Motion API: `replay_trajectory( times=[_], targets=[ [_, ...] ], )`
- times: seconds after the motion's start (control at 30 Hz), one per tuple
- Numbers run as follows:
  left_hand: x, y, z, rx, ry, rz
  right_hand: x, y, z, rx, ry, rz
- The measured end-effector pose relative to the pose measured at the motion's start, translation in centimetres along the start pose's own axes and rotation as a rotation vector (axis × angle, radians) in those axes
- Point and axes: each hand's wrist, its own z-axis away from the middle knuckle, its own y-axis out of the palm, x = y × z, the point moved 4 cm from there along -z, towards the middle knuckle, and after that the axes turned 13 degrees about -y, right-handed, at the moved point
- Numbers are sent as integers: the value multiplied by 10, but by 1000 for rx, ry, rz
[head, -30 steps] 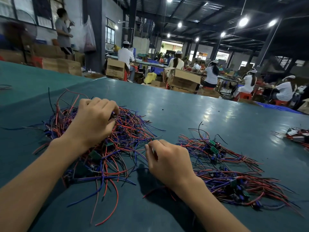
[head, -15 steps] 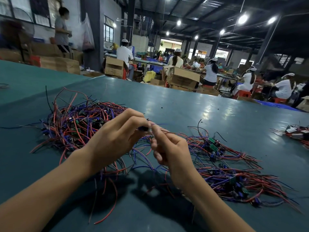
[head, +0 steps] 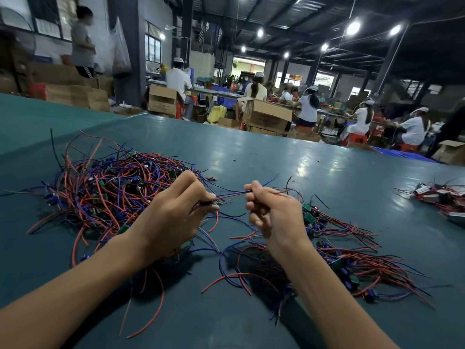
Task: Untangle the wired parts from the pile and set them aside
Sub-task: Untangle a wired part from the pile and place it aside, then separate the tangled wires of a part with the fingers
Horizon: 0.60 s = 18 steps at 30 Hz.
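A tangled pile (head: pixel 108 190) of red, blue and black wires with small green boards lies on the left of the teal table (head: pixel 289 159). A second heap of sorted wired parts (head: pixel 352 260) spreads at the right. Between them, raised above the table, my left hand (head: pixel 173 217) pinches the small dark body of one wired part (head: pixel 230 194). My right hand (head: pixel 273 212) grips that part's thin wires, which stretch between the two hands. Loose wire ends hang below both hands.
Another small heap of parts with white pieces (head: pixel 437 197) sits at the far right edge of the table. Beyond the table's far edge stand cardboard boxes (head: pixel 266 114) and several seated workers at benches. A person stands at the back left.
Both hands lifted off the left pile and came together, then drew apart sideways. One wired part came out of the pile and its wires are now pulled taut between them.
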Motion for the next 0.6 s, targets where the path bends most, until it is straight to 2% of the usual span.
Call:
replay_trajectory(
  times=[0.17,0.23,0.27,0.37,0.47,0.53,0.6],
  targets=[
    [8,-1,3,32,-16,17,4,-25,-9,-101,-13,-30],
    [10,2,4,27,-108,56,2,-28,-10,-146,-36,-96],
    [13,2,3,-1,-213,105,3,-30,-11,-181,-57,-145],
    [30,-4,0,-61,-644,475,6,-35,-11,-215,-116,-194],
    [38,2,-4,-13,-1017,1128,2,-23,-4,-75,-132,-48],
    [31,8,-6,66,-1118,1366,-2,-7,4,46,-156,80],
    [21,11,-7,133,-1112,1462,-5,10,14,158,-211,193]
  ],
)
